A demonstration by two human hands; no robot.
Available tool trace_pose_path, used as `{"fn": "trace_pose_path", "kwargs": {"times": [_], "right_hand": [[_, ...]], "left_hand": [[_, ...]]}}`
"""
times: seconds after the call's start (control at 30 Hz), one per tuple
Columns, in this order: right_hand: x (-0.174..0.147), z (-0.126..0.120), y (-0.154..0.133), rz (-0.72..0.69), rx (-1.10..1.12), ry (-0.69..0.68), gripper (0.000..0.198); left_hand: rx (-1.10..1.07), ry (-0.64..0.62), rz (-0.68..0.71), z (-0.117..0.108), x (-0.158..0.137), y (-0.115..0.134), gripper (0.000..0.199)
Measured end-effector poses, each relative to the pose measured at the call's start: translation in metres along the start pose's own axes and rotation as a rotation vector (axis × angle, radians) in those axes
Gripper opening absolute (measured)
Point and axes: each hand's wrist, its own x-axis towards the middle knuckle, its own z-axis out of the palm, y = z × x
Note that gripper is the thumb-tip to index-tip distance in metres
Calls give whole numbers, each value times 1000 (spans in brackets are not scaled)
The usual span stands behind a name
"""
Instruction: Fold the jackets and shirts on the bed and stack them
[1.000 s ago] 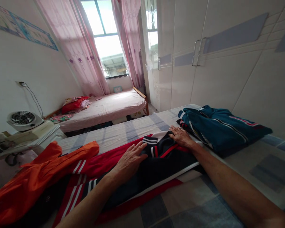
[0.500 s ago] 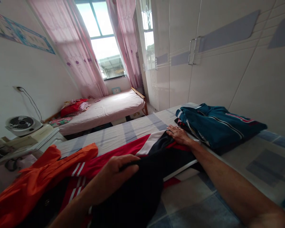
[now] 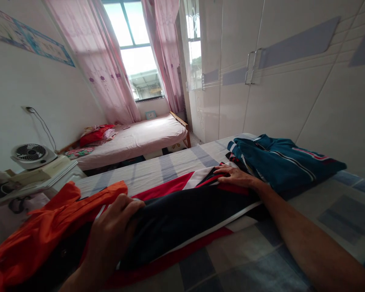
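Note:
A long sports garment [image 3: 182,215] in navy and red with white stripes lies across the bed in front of me. At its left part my left hand [image 3: 118,223] is closed on the navy cloth, fingers curled over the edge. My right hand [image 3: 234,176] rests on the garment's right end, its fingers spread over the red and navy folds. Just past the right hand sits a folded teal zip jacket [image 3: 286,162], with other clothing partly showing beneath it. An orange garment [image 3: 51,219] with a dark inner part lies left of my left hand.
The bed's checked sheet [image 3: 343,211] spreads under the clothes. A small fan [image 3: 30,154] stands on a cabinet at left. Beyond is a second bed [image 3: 140,142] with red cloth on it. A white wardrobe [image 3: 280,101] lines the right side.
My left hand has moved left and down, and the navy cloth that was raised now lies flatter along the red part. The right hand stays at the right end, its fingers more arched.

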Motion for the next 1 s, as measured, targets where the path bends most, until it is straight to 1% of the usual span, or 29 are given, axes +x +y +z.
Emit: {"fn": "trace_pose_path", "kwargs": {"times": [0.03, 0.07, 0.1, 0.13, 0.2, 0.23, 0.27, 0.3, 0.33, 0.4, 0.43, 0.47, 0.5, 0.57, 0.63, 0.67, 0.73, 0.8, 0.87, 0.9, 0.97, 1.0], "right_hand": [[0, 0, 3, -1, -1, 1, 52], [1, -1, 6, -3, -4, 0, 50], [1, -1, 8, -6, -11, -4, 48], [2, -2, 11, -11, -19, -7, 47], [2, -2, 16, -27, -36, -15, 45], [2, -2, 17, -34, -40, -17, 46], [2, -1, 18, -35, -39, -17, 47], [2, -1, 18, -33, -33, -17, 49], [2, 0, 18, -32, -23, -13, 50], [2, 2, 16, -22, 2, 11, 47], [2, 3, 15, -15, 15, 33, 44], [2, 4, 14, -8, 28, 59, 41], [2, 5, 12, -3, 42, 88, 38], [3, 6, 10, -1, 71, 142, 35], [3, 6, 9, -4, 97, 174, 35], [3, 6, 9, 0, 108, 181, 36], [5, 3, 11, 20, 132, 182, 36], [8, -2, 14, 36, 153, 170, 36], [13, -10, 17, 43, 145, 148, 35], [17, -13, 18, 46, 130, 135, 35], [25, -20, 19, 57, 107, 119, 35], [29, -22, 19, 60, 106, 115, 35]], "left_hand": [[90, 76, 66, 0, -8, 6, 27], [144, 100, 139, 3, -17, 12, 29], [160, 81, 219, 8, -26, 17, 31], [140, 36, 298, 14, -35, 21, 32], [23, -67, 429, 25, -51, 25, 28], [-36, -93, 458, 29, -56, 26, 28], [-81, -89, 445, 30, -60, 25, 29], [-103, -62, 390, 30, -61, 22, 31], [-99, -22, 308, 28, -59, 19, 34], [-45, 54, 124, 21, -51, 9, 41], [-28, 60, 61, 19, -45, 4, 44], [-29, 35, 14, 18, -38, -2, 48], [-49, -18, -19, 19, -31, -8, 51], [-147, -162, -60, 24, -20, -17, 56], [-281, -298, -80, 30, -11, -20, 55], [-332, -336, -94, 31, -7, -20, 50], [-389, -365, -116, 26, 2, -19, 35], [-441, -388, -118, 13, 12, -22, 26], [-518, -411, -160, -5, 24, -31, 29], [-542, -426, -209, -13, 29, -39, 31], [-507, -419, -341, -22, 37, -58, 36], [-462, -404, -400, -22, 38, -68, 39]]}}
